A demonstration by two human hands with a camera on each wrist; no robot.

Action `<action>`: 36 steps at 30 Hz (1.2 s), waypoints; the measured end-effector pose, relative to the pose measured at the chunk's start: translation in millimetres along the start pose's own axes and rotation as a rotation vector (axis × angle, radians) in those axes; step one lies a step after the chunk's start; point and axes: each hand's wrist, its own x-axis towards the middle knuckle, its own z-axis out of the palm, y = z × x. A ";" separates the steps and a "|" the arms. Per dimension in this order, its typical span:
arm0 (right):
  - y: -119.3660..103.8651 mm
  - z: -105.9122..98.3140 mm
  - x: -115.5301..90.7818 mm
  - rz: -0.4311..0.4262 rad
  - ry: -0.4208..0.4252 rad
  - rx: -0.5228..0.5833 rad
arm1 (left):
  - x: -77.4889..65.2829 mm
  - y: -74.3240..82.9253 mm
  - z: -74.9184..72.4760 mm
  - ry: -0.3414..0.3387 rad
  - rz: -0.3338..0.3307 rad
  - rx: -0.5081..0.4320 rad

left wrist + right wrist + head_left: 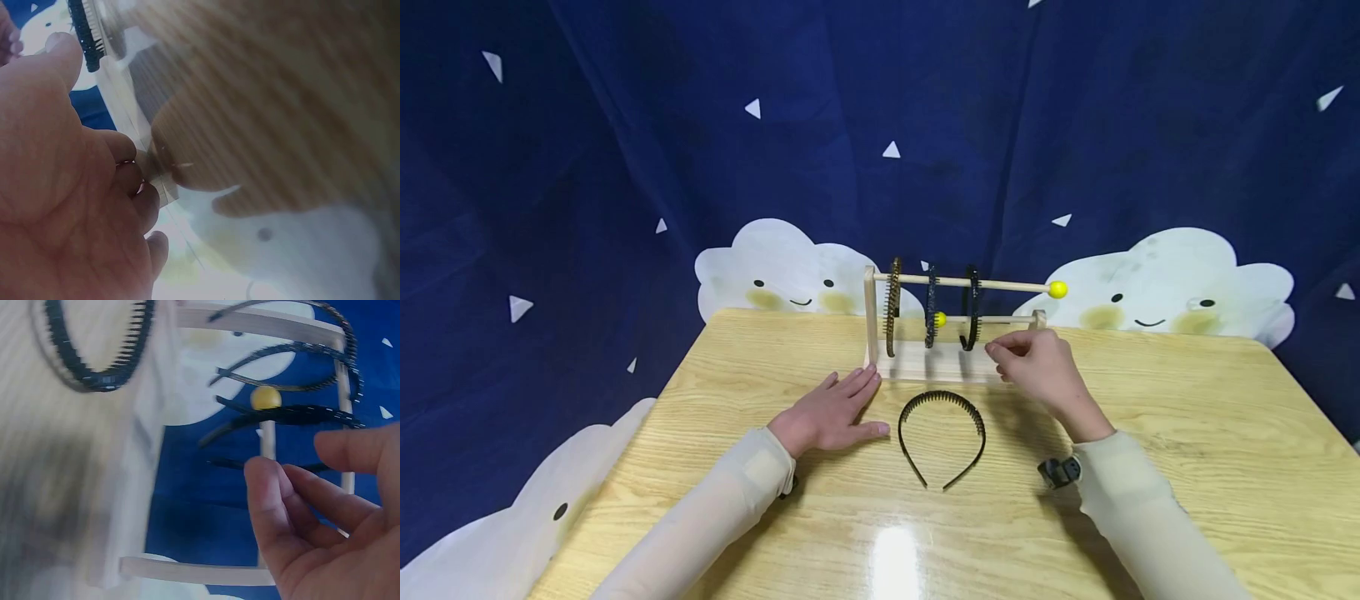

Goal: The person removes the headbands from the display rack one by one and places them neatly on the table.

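Observation:
My left hand (835, 412) lies with fingers spread on the table, its fingertips against the left end of the wooden rack's base (940, 360). Three toothed headbands hang from the rack's upper rod (1007, 285): a brown one (892, 308), a dark blue one (932, 308) and a black one (974, 308). Just right of the black headband is my right hand (1041, 371). The right wrist view shows its thumb (344, 450) and fingers apart, with a thin black headband arm (224, 464) passing behind them. Another black headband (942, 395) lies on the table before the rack.
A yellow ball (1057, 289) caps the right end of the upper rod. The lower rod (992, 319) runs from the right post and ends in another yellow ball (940, 319). Behind the wooden table (1187, 433) hangs a dark blue curtain (925, 83) with clouds.

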 end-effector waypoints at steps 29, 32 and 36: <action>-39.7 17.1 21.5 -0.017 0.298 0.065 | -1.1 2.3 -0.5 -0.012 -0.020 0.007; -39.6 16.8 22.1 -0.020 0.308 0.056 | -1.4 2.8 -1.4 -0.010 -0.018 0.000; -39.2 15.2 23.1 -0.040 0.319 0.053 | -0.3 2.4 -2.9 -0.011 -0.018 0.001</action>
